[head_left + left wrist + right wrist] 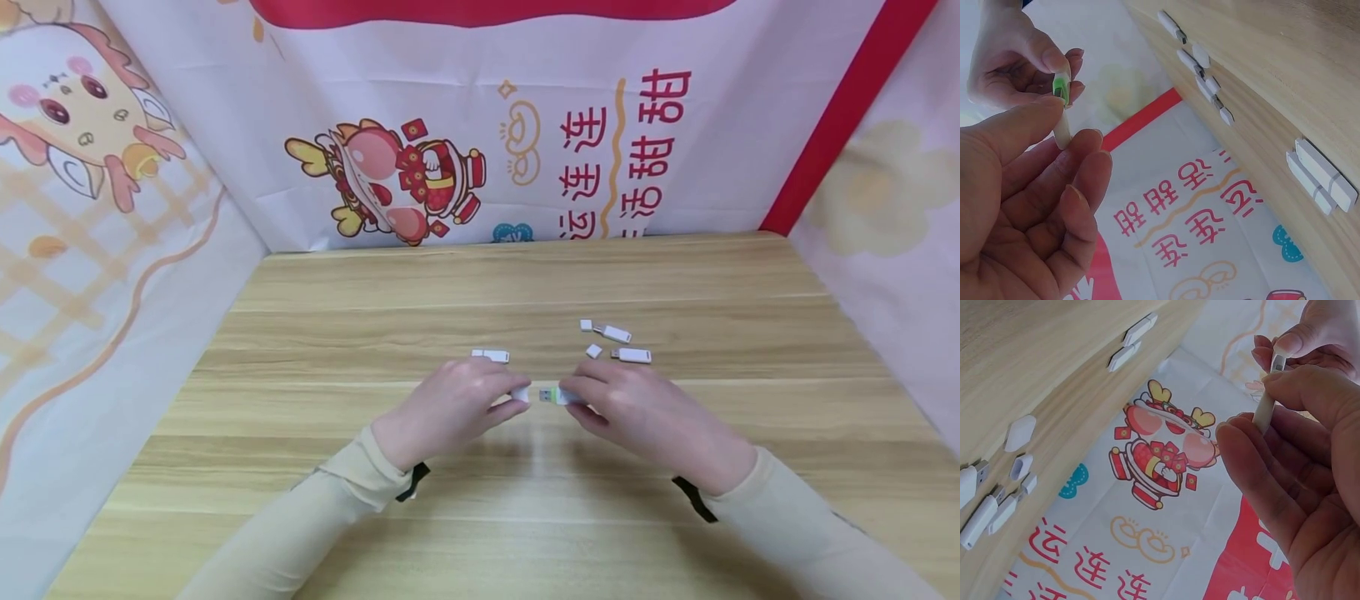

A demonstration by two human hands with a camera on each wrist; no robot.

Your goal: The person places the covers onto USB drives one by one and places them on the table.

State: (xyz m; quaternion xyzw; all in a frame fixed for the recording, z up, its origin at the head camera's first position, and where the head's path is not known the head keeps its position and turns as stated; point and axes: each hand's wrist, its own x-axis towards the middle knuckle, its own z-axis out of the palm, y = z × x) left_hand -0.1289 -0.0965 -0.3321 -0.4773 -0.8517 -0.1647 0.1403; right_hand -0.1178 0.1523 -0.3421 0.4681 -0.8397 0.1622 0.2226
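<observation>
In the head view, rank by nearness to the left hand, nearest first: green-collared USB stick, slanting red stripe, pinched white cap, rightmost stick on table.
1. White cap: pinched in the left hand.
2. Green-collared USB stick: to its right, in the right hand.
3. Rightmost stick: on the table, beyond the right hand.
4. Slanting red stripe: on the backdrop, back right.

Head view: rear of flash drive (557,396) covered by right hand (648,412); part of cap (521,392) hidden by left hand (457,404). Left sleeve (300,521) and right sleeve (813,529) cut off at bottom edge. Lowest lettering (582,225) on cloth (450,79) incomplete at table (307,317) line. Right wrist view: one loose drive (966,489) cropped by left edge.
</observation>
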